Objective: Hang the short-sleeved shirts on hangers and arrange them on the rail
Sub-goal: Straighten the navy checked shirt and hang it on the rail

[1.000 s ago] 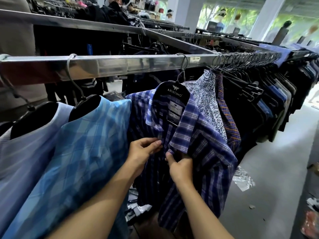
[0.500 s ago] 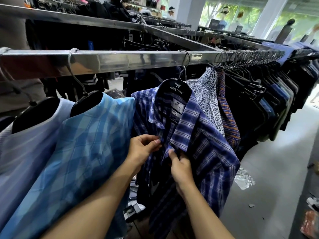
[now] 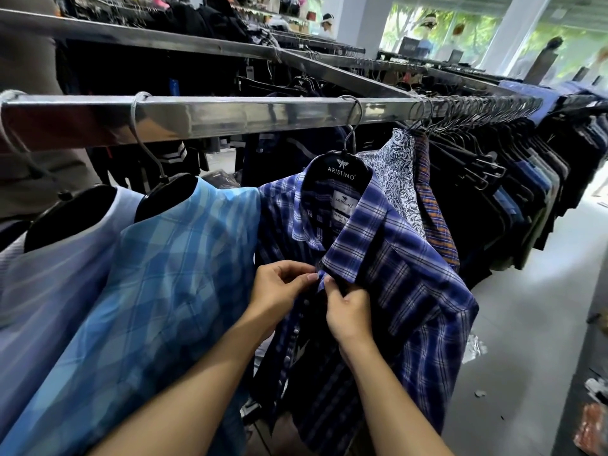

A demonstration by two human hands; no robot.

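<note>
A navy and blue plaid short-sleeved shirt [image 3: 404, 291] hangs on a black Aristino hanger [image 3: 340, 169] hooked over the shiny metal rail [image 3: 230, 115]. My left hand [image 3: 279, 287] pinches the left front edge of this shirt just below the collar. My right hand [image 3: 348, 311] pinches the right front edge, and the fingertips of both hands meet at the top of the placket. A row of buttons runs down the open front below my hands.
A light blue check shirt [image 3: 158, 291] and a pale striped shirt [image 3: 39, 291] hang to the left. A white patterned shirt [image 3: 401, 182], an orange plaid one and many dark garments [image 3: 493, 192] crowd the rail to the right. Grey floor [image 3: 526, 324] with scattered wrappers lies right.
Both hands have drawn the two front edges together, so their fingertips now meet just under the collar. The shirt front has closed up at the top.
</note>
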